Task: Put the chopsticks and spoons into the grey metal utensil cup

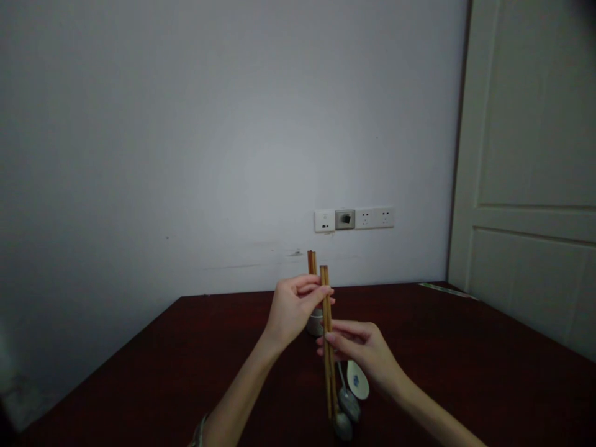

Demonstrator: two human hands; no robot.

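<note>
A pair of wooden chopsticks is held nearly upright in front of me. Near their top, my left hand pinches them between thumb and fingers. Lower down, my right hand grips the same pair with thumb and fingertips. Behind my left hand stands a pale cup, partly hidden, and more chopsticks rise above that hand in line with it. Under my right hand lie a white spoon with a blue mark and two metal spoons, one beside it and the other nearer me.
The dark red table reaches back to a pale wall. Sockets and switch plates sit low on that wall. A white panelled door borders the right side. A flat strip lies at the table's back right edge.
</note>
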